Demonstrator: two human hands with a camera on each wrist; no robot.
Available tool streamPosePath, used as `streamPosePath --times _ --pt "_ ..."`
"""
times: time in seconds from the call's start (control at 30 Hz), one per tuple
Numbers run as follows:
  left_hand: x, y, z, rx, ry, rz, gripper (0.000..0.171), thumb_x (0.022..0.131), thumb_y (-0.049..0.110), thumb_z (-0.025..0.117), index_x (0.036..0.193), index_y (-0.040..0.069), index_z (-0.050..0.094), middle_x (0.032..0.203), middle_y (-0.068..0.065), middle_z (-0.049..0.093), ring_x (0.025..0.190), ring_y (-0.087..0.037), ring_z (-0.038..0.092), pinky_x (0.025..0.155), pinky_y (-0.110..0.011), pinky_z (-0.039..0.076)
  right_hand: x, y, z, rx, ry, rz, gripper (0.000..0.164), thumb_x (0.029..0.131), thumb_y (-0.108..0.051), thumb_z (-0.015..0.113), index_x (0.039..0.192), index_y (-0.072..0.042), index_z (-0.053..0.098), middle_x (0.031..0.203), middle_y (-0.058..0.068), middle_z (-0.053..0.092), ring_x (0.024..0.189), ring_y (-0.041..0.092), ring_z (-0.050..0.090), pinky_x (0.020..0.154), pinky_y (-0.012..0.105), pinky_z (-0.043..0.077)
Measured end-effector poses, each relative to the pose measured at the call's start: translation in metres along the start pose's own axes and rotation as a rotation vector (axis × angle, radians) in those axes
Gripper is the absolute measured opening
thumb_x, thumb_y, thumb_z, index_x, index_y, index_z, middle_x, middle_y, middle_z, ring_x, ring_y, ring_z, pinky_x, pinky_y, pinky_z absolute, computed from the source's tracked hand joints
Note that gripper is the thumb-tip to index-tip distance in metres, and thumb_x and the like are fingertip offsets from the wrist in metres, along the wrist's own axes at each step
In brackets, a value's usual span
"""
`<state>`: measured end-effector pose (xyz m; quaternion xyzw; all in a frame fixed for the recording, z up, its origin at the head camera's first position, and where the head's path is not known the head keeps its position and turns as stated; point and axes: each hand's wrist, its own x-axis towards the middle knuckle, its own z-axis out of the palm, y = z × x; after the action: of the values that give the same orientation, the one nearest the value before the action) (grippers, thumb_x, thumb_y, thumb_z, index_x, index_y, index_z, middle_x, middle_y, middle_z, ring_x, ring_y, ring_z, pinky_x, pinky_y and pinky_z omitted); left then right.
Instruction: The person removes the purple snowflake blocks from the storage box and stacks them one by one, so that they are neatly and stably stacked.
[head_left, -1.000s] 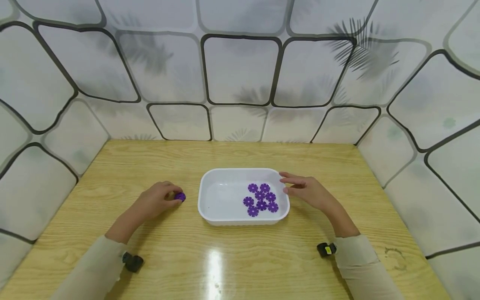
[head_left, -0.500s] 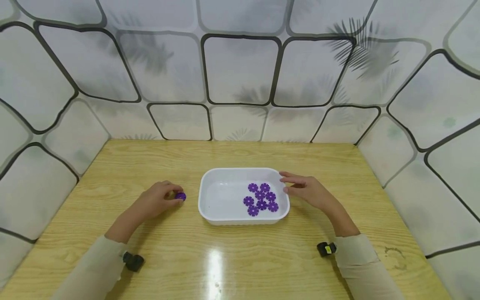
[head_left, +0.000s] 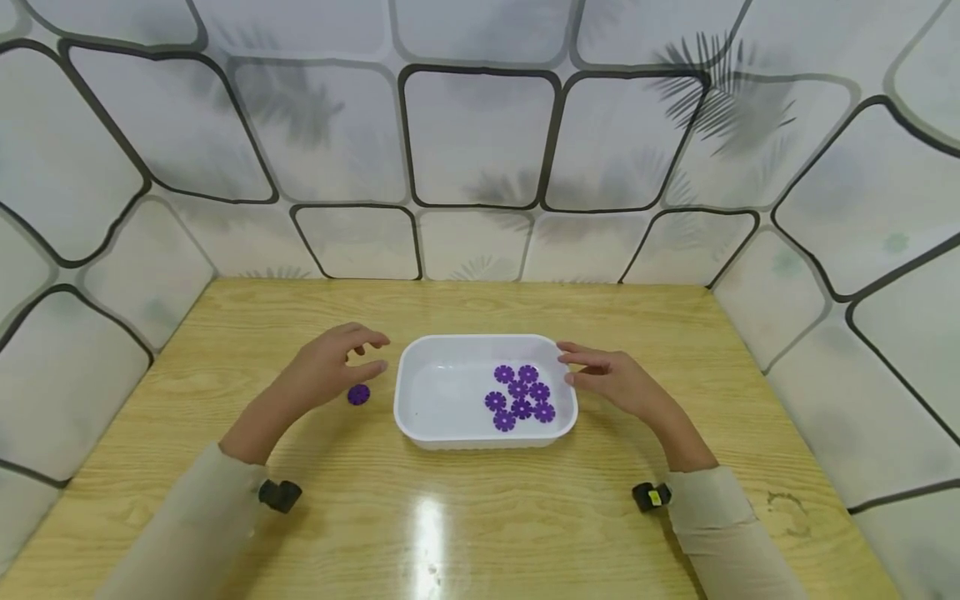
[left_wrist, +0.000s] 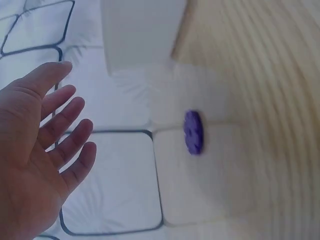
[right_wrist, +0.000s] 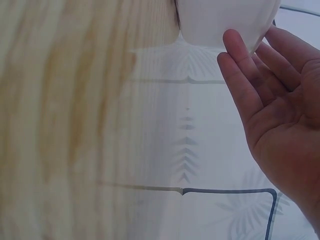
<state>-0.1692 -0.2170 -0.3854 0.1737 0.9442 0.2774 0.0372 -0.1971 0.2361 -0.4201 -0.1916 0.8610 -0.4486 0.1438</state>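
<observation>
A notched purple plastic disc point(head_left: 358, 394) lies flat on the wooden table, left of a white tray point(head_left: 450, 438). My left hand point(head_left: 330, 367) hovers above and beyond this disc, with fingers spread and nothing held. In the left wrist view, a gap separates the left hand point(left_wrist: 37, 145) from the disc point(left_wrist: 194, 132). On the tray's right side, my right hand point(head_left: 618, 383) rests relaxed fingers against the rim. The right wrist view has the right hand's fingertips at the outer wall of the tray point(right_wrist: 215, 20). Several matching purple discs point(head_left: 521, 408) lie in the tray's right half.
The wood-grain table point(head_left: 480, 517) extends around the tray, and a bright reflection falls on its front part. Patterned panels point(head_left: 480, 137) stand along the back and both sides. Each wrist carries a small black camera, such as the left one point(head_left: 280, 496).
My left hand has let go of the purple disc and moved up and slightly right, leaving it on the table. The right hand stays at the tray's rim.
</observation>
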Motion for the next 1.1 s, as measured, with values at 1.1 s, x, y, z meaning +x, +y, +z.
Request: streamPosePath --times 1.1 --pt "0.076 0.074 0.083 0.042 -0.253 0.226 0.036 0.093 0.032 0.073 0.125 0.018 0.070 0.118 0.003 0.069 0.103 -0.016 0.064 0.090 -0.033 0.053 0.000 0.000 0.001 0.020 0.003 -0.001 0.049 0.096 -0.039 0.068 0.138 -0.014 0.063 0.156 -0.003 0.046 0.120 0.026 0.064 0.103 0.047 0.051"
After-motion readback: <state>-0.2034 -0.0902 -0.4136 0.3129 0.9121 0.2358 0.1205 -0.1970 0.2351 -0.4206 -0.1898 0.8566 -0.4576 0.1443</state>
